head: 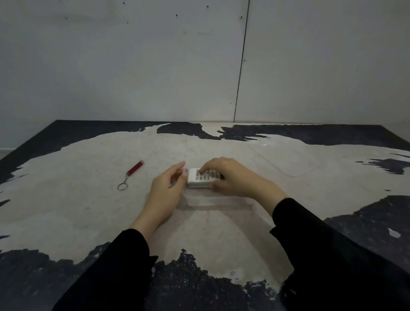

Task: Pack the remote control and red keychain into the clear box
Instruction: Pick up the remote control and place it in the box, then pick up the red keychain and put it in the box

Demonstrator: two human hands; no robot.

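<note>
My right hand (pixel 232 176) clamps the remote control (pixel 200 178) from above, fingers over the keys, thumb on the near edge. It sits at the far end of the clear box (pixel 219 203), prob. going in. Left hand (pixel 168 189) is curled loosely at the remote's left end, gripping nothing that I can see. Remote looks light, stiff, smooth plastic — best pinched across its long sides. Red keychain (pixel 132 173) lies on the table (pixel 69 205) well to the left; light, chain floppy, so grab the red barrel. Box walls barely show — the rim's hard to trace. The faint clear shape (pixel 288 161) far right may be its lid.
</note>
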